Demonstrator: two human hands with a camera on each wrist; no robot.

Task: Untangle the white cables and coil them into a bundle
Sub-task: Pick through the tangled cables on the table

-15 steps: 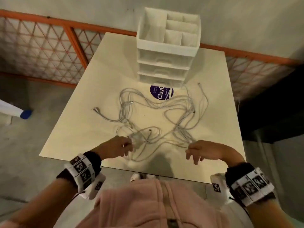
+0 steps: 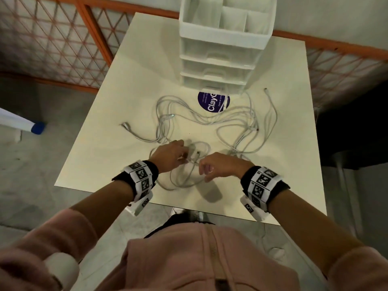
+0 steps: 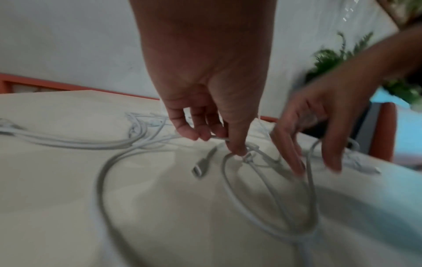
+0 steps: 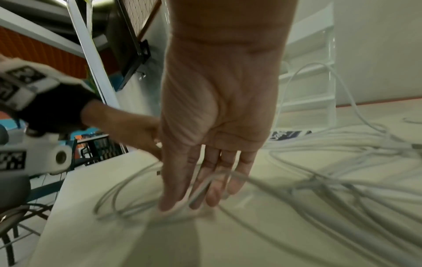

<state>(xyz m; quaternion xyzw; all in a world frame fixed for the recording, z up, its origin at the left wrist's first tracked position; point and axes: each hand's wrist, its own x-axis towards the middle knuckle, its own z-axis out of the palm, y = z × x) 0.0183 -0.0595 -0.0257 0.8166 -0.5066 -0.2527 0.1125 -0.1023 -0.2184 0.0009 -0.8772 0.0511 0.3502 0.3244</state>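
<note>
Meanwhile, left hand (image 2: 168, 157) fingers (image 3: 182, 126) tight around a white cable (image 3: 220, 137), right hand (image 2: 222, 166) fingers (image 4: 214, 189) loose, apart.

Smooth plastic-sheathed cables (image 2: 212, 120), matt table (image 2: 117, 148)

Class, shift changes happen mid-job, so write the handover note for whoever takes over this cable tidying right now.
Left hand pinches one strand of the white cables at the front of the table.
Right hand: fingers nearly straight, touching a loop beside it, no clear grip.
Done: nothing coiled; the cables lie tangled, spread up to the drawer unit.
To do: separate each cable, coil, bundle.
</note>
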